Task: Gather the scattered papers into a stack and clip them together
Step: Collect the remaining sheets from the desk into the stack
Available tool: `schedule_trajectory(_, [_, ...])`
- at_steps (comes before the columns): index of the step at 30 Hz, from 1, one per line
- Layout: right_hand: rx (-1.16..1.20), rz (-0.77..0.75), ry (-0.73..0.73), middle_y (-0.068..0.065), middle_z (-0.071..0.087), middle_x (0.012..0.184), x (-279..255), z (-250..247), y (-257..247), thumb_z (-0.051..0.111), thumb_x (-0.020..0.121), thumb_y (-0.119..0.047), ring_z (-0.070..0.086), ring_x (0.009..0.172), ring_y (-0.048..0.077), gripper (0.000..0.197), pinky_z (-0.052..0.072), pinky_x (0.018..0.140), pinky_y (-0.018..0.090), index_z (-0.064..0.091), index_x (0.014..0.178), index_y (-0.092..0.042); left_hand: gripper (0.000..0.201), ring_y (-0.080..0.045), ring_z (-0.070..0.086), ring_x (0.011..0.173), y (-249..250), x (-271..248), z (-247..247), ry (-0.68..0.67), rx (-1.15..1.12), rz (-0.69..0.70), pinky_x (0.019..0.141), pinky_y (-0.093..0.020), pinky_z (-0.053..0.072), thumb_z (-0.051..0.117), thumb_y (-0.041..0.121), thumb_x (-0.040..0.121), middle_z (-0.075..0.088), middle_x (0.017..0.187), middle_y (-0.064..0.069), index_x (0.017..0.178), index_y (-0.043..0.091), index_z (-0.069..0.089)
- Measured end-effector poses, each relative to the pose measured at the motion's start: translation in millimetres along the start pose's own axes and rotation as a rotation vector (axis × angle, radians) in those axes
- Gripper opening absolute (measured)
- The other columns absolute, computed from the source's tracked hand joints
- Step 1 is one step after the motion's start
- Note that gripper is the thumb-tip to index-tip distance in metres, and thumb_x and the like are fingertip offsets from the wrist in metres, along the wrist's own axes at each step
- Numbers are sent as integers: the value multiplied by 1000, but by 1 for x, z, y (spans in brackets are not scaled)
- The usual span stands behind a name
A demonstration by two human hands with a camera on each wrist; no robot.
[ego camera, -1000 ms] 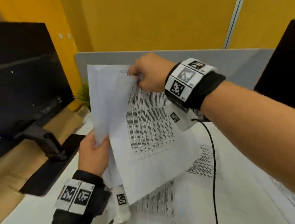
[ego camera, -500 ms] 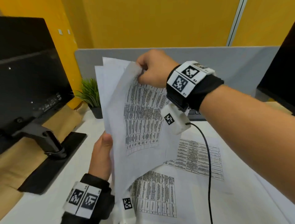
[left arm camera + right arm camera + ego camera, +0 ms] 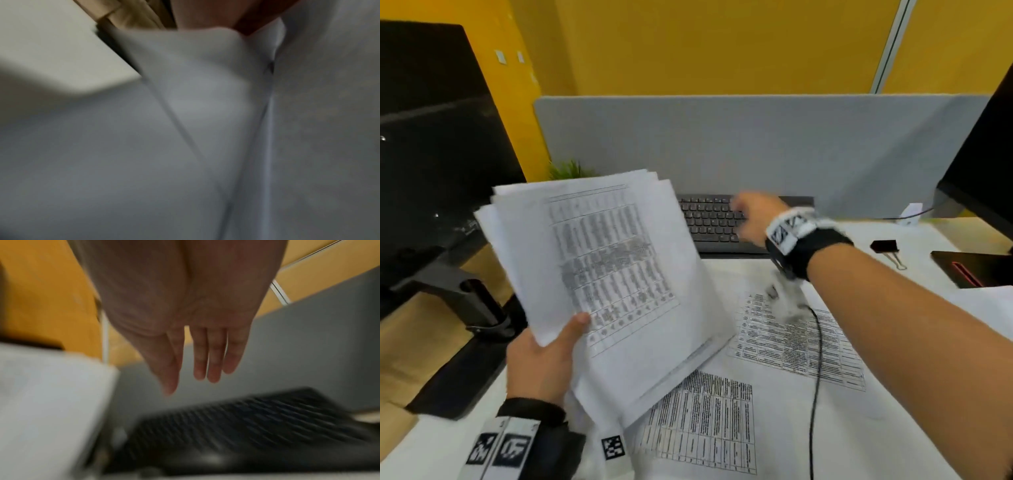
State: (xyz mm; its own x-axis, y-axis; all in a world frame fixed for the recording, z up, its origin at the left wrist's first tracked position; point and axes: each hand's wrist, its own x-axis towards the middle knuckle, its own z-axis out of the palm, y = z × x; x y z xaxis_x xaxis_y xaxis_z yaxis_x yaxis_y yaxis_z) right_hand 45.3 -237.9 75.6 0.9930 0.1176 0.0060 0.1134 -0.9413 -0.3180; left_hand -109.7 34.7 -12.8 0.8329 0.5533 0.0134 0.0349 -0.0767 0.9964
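Head view, left hand (image 3: 541,363): lower left, thumb pinching a tilted stack of papers (image 3: 613,274).
Head view, right hand (image 3: 753,219): blurred, centre right over the keyboard (image 3: 709,219); grip unclear here.
Head view, desk: two printed sheets (image 3: 791,342) lie flat; binder clip (image 3: 885,247) far right.
Left wrist view: blurred paper fills the frame.
Right wrist view: fingers (image 3: 213,356) straight, holding nothing.

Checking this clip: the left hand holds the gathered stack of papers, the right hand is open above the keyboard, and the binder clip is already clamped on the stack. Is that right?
Not the clip part. In the head view the binder clip lies on the desk, to the right of the keyboard, apart from the stack of papers. The left hand does hold the stack; the right hand is open.
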Motion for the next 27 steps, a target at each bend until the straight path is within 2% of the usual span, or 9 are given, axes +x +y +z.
schedule_trajectory(2, [-206,149,-334,9,42,146,0,45,44,77,71,-27,48,126,30,84,43,101,40,33,142,-21,25,-27,57,92,-1,1,-14,30,-7,-24,86,-38,41,72,13,79,62,97,-12,100,13,60])
schedule_trajectory(4, [-343,190,-435,10,35,149,-9,71,67,77,67,-48,43,130,31,99,39,105,46,22,145,-20,26,-26,55,92,1,0,-23,79,-27,-26,87,-38,41,72,13,79,61,99,-13,102,13,59])
schedule_trajectory(7, [-320,225,-400,12,30,151,-17,71,76,75,70,-49,36,135,31,103,34,109,40,17,148,-15,25,-24,54,93,-2,1,-32,127,-39,-35,86,-37,39,71,13,80,60,101,-12,102,15,58])
schedule_trajectory(9, [-304,271,-376,10,41,145,-18,69,82,76,66,-54,44,129,30,99,38,106,40,29,143,-12,29,-23,53,95,-2,0,-33,149,-62,-48,86,-36,38,69,15,82,58,103,-10,109,13,59])
schedule_trajectory(15, [-334,339,-345,2,46,121,-20,75,106,73,48,-73,49,112,25,92,43,97,43,45,122,-26,41,-22,51,97,-2,-5,-31,175,-109,-58,87,-35,37,67,15,84,56,103,-9,122,2,57])
schedule_trajectory(18, [-247,341,-324,2,49,116,-28,73,112,82,50,-60,53,99,22,79,46,93,41,45,109,-24,40,-24,52,97,-3,-4,-33,182,-119,-66,88,-36,38,68,16,83,57,103,-9,121,6,57])
schedule_trajectory(22, [-204,373,-266,7,56,126,-37,59,110,84,64,-33,56,112,27,76,46,91,36,43,126,-16,38,-25,55,96,-4,-7,-39,178,-113,-52,88,-35,40,69,17,82,59,104,-10,117,6,60])
schedule_trajectory(25, [-223,352,-230,10,66,114,-35,38,106,75,75,-35,63,99,27,49,52,84,33,61,115,-10,41,-23,54,97,-2,-10,-40,165,-113,-48,88,-34,38,67,14,84,57,104,-7,122,2,57])
schedule_trajectory(27, [-101,371,-186,12,67,111,-33,16,102,74,73,-41,63,92,28,49,52,84,36,65,111,-11,41,-24,54,97,-2,-11,-40,161,-111,-46,89,-34,39,67,14,84,57,105,-7,122,3,57])
